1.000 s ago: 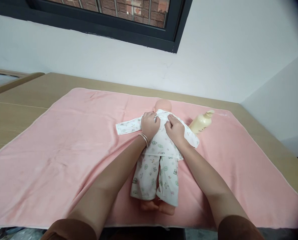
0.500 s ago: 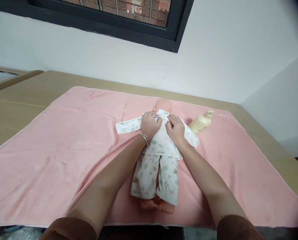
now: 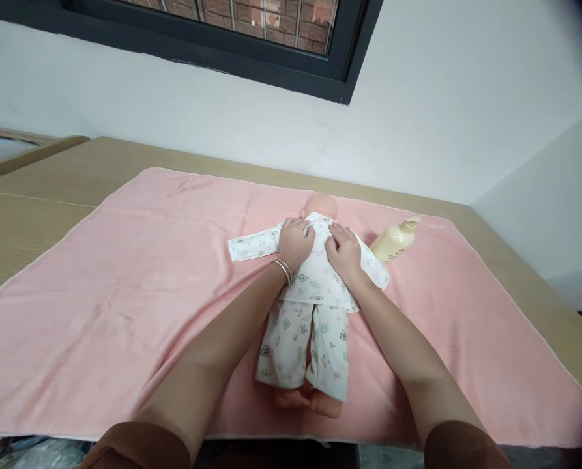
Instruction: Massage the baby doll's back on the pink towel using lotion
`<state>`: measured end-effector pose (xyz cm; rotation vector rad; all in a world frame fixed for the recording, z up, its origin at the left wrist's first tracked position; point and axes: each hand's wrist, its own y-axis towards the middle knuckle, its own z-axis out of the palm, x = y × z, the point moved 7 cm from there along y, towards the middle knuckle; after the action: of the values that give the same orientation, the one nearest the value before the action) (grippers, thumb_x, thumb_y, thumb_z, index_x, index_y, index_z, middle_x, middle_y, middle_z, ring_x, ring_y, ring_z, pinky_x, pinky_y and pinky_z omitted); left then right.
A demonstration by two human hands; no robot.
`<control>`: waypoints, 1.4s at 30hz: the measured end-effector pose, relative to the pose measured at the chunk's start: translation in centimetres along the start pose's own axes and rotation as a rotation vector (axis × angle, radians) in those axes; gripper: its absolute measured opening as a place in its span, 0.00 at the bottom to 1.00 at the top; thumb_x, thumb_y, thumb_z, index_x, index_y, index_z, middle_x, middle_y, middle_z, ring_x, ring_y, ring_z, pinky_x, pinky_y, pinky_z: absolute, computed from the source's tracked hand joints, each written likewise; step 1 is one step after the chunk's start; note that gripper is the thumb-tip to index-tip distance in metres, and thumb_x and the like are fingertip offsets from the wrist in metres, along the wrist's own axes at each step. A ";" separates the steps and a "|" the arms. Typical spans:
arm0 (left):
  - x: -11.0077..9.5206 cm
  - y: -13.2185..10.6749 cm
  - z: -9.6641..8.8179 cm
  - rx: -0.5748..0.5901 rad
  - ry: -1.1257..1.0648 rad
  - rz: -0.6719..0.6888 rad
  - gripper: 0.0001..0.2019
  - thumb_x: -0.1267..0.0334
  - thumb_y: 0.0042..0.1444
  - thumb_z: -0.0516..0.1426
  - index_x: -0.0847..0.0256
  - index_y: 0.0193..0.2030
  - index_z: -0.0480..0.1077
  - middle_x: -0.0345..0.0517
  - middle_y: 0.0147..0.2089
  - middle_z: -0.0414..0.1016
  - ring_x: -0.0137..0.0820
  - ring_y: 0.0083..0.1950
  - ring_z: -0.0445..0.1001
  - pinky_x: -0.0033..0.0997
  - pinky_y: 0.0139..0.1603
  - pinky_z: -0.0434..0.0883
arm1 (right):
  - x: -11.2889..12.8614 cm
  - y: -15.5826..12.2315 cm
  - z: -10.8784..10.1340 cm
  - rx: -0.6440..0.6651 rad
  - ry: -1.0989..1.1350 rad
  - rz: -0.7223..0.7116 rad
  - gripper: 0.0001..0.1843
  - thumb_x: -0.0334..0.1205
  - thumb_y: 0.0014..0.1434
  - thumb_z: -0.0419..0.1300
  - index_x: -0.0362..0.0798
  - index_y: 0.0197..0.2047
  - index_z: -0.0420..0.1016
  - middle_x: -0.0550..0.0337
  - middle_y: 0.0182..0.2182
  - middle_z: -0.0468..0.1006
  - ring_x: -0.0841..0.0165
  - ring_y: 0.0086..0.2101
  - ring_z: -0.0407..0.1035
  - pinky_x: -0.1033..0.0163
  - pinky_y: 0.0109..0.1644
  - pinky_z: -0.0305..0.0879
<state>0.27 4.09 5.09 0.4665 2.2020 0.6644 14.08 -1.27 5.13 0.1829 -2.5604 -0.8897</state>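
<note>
A baby doll (image 3: 320,204) lies on a pink blanket (image 3: 100,306), head toward the wall, its face not showing. It has on a white printed shirt (image 3: 315,280) and matching pants (image 3: 283,345); its bare feet (image 3: 324,405) stick out below. My left hand (image 3: 296,244), with bracelets at the wrist, rests on the shirt's left shoulder, fingers laid over the cloth and thumb apart. On the upper right of the shirt lies my right hand (image 3: 344,251), fingers extended and thumb bent inward. Both hands touch the cloth.
A pale yellow pump bottle (image 3: 393,241) lies tilted on the blanket, right of the doll's sleeve. Under the blanket is a wooden table (image 3: 124,153). A white wall (image 3: 271,130) and a dark-framed window (image 3: 339,88) stand behind it.
Both hands stay on the shirt's shoulders, with barely any movement of the fingers. The whole view shifts very slightly; doll and bottle keep their places.
</note>
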 end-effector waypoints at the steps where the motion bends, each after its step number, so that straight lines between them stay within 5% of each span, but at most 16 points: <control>1: 0.0 0.0 -0.1 -0.012 -0.002 -0.011 0.11 0.66 0.59 0.52 0.58 0.34 0.77 0.49 0.40 0.81 0.40 0.48 0.73 0.43 0.57 0.70 | 0.2 -0.2 -0.3 -0.030 -0.007 -0.011 0.21 0.36 0.61 0.50 0.45 0.52 0.78 0.50 0.54 0.77 0.58 0.57 0.69 0.46 0.67 0.57; 5: 0.1 -0.1 -0.4 -0.042 -0.018 -0.059 0.09 0.67 0.58 0.54 0.61 0.39 0.76 0.51 0.44 0.81 0.41 0.50 0.72 0.42 0.58 0.70 | 0.5 -0.4 -0.8 -0.086 -0.034 0.010 0.20 0.36 0.61 0.51 0.47 0.50 0.79 0.51 0.51 0.79 0.59 0.55 0.71 0.50 0.65 0.61; 15: 0.7 0.0 0.3 0.021 -0.027 -0.068 0.15 0.67 0.59 0.52 0.67 0.50 0.73 0.56 0.51 0.78 0.44 0.55 0.71 0.45 0.62 0.67 | -0.7 0.5 1.2 0.143 -0.047 0.044 0.27 0.35 0.63 0.46 0.39 0.63 0.67 0.45 0.63 0.67 0.54 0.63 0.59 0.41 0.69 0.52; 24: 1.0 -0.1 0.3 -0.009 -0.058 -0.097 0.24 0.66 0.58 0.53 0.68 0.61 0.65 0.59 0.60 0.71 0.46 0.63 0.66 0.49 0.67 0.63 | -0.3 0.1 0.5 0.083 -0.027 0.059 0.27 0.37 0.63 0.47 0.39 0.62 0.69 0.44 0.63 0.67 0.55 0.64 0.59 0.43 0.70 0.52; 30: 1.1 0.0 0.3 -0.001 -0.062 -0.088 0.23 0.66 0.58 0.52 0.68 0.60 0.67 0.58 0.57 0.74 0.46 0.61 0.68 0.47 0.66 0.64 | 1.1 -0.1 -0.9 -0.059 -0.067 -0.041 0.32 0.37 0.62 0.47 0.37 0.68 0.59 0.43 0.67 0.59 0.57 0.69 0.48 0.42 0.73 0.44; 34: 1.2 0.0 0.3 0.006 -0.083 -0.107 0.23 0.66 0.57 0.52 0.67 0.61 0.66 0.58 0.58 0.74 0.45 0.61 0.68 0.48 0.67 0.63 | 2.0 -0.1 0.3 0.109 -0.022 -0.151 0.25 0.37 0.64 0.45 0.42 0.61 0.70 0.48 0.62 0.69 0.61 0.65 0.57 0.47 0.71 0.53; 38: 1.2 0.0 0.3 0.013 -0.078 -0.114 0.24 0.66 0.58 0.52 0.68 0.61 0.66 0.58 0.58 0.73 0.45 0.61 0.68 0.48 0.67 0.64 | 1.7 0.0 -0.1 0.041 -0.041 -0.117 0.27 0.38 0.64 0.47 0.38 0.64 0.66 0.44 0.67 0.60 0.59 0.69 0.49 0.44 0.72 0.49; 42: 1.2 0.0 0.3 0.029 -0.070 -0.129 0.23 0.66 0.57 0.52 0.69 0.60 0.67 0.58 0.58 0.74 0.45 0.61 0.69 0.46 0.67 0.64 | 1.5 0.1 0.9 0.194 0.008 -0.130 0.27 0.41 0.67 0.46 0.39 0.64 0.67 0.45 0.66 0.62 0.58 0.68 0.50 0.45 0.72 0.47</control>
<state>-0.23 4.82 4.27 0.3536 2.1576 0.5405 12.28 -1.09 5.05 0.4133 -2.6497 -0.6824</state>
